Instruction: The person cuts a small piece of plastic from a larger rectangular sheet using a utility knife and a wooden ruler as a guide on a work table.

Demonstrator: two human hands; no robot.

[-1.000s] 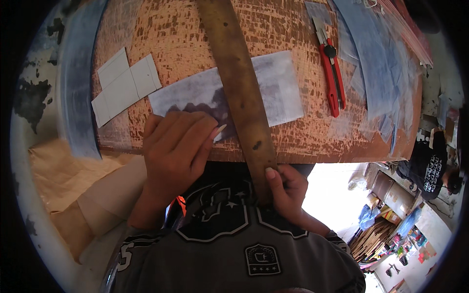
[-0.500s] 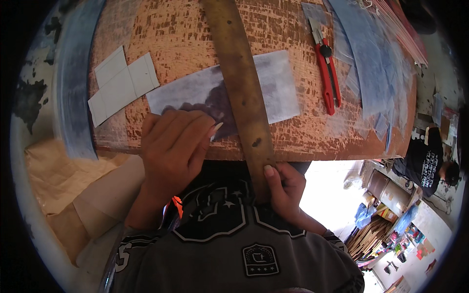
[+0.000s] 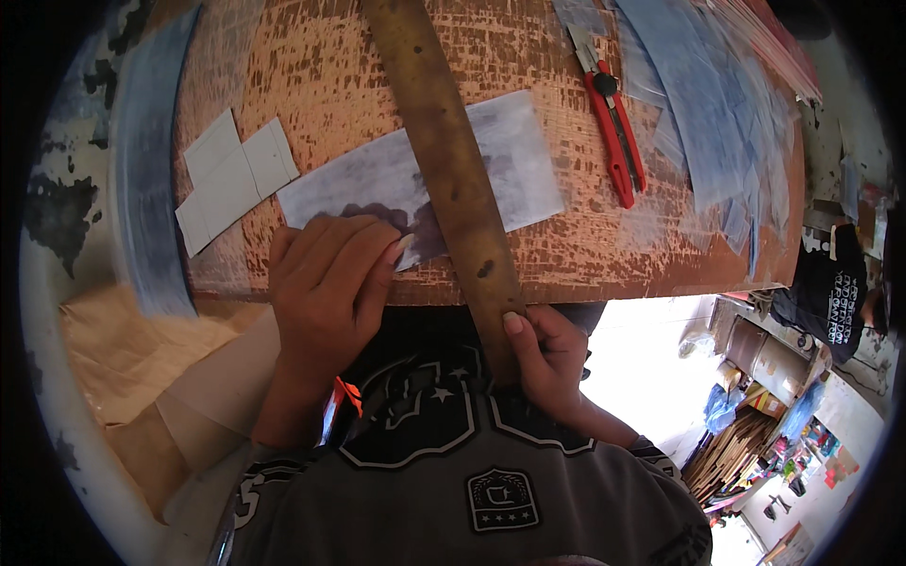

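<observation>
A long, worn brass-coloured metal ruler (image 3: 444, 141) lies across a translucent bluish plastic sheet (image 3: 524, 170) on the board. Its near end sticks out past the board's edge, where my right hand (image 3: 549, 354) grips it with the thumb on top. My left hand (image 3: 330, 274) is at the sheet's near left part, its fingers curled and closed at the near edge; the fingertips are partly hidden. A dark patch shows through the sheet beside those fingers. To the right of the sheet lies a red cutter knife (image 3: 615, 132) with its blade out.
A white angular card piece (image 3: 231, 184) lies left of the sheet. A long blue plastic strip (image 3: 151, 170) runs along the board's left side. Blue plastic sheets and offcuts (image 3: 708, 123) pile up at the right. The board (image 3: 311, 57) has a scratched surface. Another person (image 3: 821, 292) is at far right.
The whole view has shifted and turned slightly. Both hands, the ruler and the plastic sheet keep nearly the same arrangement.
</observation>
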